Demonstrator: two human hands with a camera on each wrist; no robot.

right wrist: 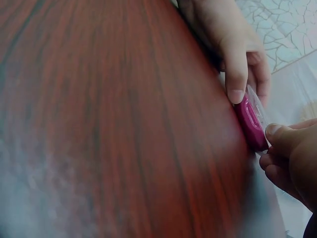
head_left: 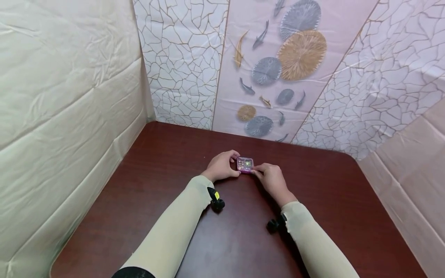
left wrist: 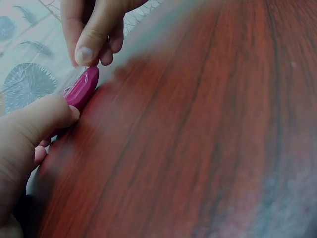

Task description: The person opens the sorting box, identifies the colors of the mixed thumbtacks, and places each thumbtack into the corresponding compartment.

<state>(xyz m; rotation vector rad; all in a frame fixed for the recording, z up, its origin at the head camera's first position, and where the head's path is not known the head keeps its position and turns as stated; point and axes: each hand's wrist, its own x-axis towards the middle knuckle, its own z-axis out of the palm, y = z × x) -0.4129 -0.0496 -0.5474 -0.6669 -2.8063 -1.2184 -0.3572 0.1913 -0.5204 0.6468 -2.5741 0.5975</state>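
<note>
A small magenta case [head_left: 245,164] with a clear top and a grid of little coloured shapes lies flat on the table, toward its far side. My left hand [head_left: 222,166] grips its left side, thumb at the near corner and fingers at the far one. From the right, my right hand [head_left: 272,179] pinches the near right edge between thumb and fingers. The right wrist view shows a clear cover [right wrist: 257,106] standing slightly tilted off the magenta body [right wrist: 251,124], with the right thumb against its edge. The left wrist view shows the case's rounded side [left wrist: 85,89].
The dark red-brown wooden table [head_left: 167,162] spreads around both arms. A patterned cloth backdrop [head_left: 184,65] hangs behind its far edge, and pale padded panels [head_left: 69,96] stand along the left and right. Each wrist carries a small black camera [head_left: 217,204].
</note>
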